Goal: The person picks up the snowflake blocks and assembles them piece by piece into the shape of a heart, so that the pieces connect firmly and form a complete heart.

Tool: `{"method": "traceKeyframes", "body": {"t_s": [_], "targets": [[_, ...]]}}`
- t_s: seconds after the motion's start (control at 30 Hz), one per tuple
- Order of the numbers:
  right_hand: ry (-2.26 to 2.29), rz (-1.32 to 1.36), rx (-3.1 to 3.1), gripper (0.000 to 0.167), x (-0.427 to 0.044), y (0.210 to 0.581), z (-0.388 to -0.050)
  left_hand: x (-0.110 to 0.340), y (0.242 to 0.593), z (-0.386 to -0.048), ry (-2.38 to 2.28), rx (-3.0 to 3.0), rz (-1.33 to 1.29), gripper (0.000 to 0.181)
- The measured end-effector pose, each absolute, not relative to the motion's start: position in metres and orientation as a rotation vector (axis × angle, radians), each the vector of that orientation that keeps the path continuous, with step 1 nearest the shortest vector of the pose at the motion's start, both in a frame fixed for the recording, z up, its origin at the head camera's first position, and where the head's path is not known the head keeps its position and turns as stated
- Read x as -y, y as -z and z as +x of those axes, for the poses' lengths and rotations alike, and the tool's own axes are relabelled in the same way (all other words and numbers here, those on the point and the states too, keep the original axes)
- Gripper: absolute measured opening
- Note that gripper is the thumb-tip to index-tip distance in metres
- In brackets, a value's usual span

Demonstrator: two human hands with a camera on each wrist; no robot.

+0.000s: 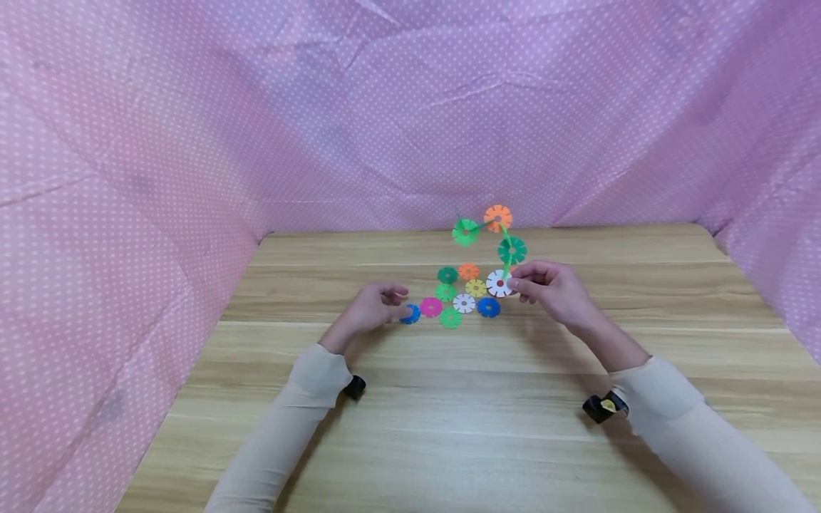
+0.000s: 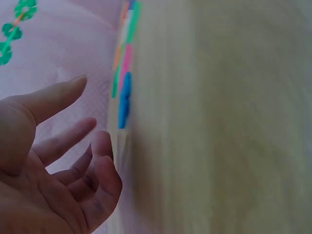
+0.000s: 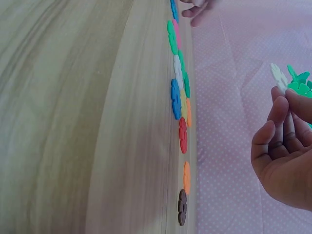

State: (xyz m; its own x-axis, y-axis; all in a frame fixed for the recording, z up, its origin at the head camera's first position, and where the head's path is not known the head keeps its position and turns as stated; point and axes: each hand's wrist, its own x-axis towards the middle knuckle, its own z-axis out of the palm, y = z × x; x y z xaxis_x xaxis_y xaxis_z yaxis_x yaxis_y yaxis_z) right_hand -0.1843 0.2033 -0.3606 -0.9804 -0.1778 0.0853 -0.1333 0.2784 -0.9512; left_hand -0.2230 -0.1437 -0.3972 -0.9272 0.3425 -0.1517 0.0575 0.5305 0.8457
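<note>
In my right hand [image 1: 554, 291] a white disc [image 1: 497, 283] is pinched between thumb and fingers, raised off the table. Joined to it is a chain of notched discs: a dark green one [image 1: 512, 250], an orange one [image 1: 497, 218] and a light green one [image 1: 465, 232], with others seen edge-on. My left hand [image 1: 370, 309] is beside the blue disc [image 1: 410, 314] at the left end of the loose discs; in the left wrist view its relaxed fingers [image 2: 73, 170] hold nothing and stand apart from the blue disc [image 2: 125, 102].
Loose discs lie flat on the wooden table [image 1: 410, 427], among them pink [image 1: 431, 307], yellow [image 1: 475, 288] and white [image 1: 464, 303]. The right wrist view also shows a red disc [image 3: 183, 135], an orange one [image 3: 186, 177] and a brown one [image 3: 182, 207]. Behind hangs a pink dotted cloth [image 1: 410, 128].
</note>
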Motion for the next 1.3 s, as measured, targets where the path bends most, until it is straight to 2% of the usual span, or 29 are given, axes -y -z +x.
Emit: {"method": "traceKeyframes", "body": {"t_s": [0.17,0.57,0.93,1.3], "targets": [[1.832,-0.277,-2.493,0.021,-0.208,0.359,-0.183,0.139,0.398,-0.221,-1.155,-2.568,0.353,0.047],[1.805,-0.249,-2.502,0.022,-0.213,0.356,-0.182,0.135,0.399,-0.223,-1.005,-2.677,0.309,0.023],[1.803,-0.227,-2.478,0.024,-0.211,0.355,-0.183,0.125,0.387,-0.212,-1.286,-2.729,0.359,0.013],[1.865,-0.217,-2.445,0.026,-0.197,0.352,-0.187,0.078,0.37,-0.187,-1.821,-2.812,0.688,0.011]]}}
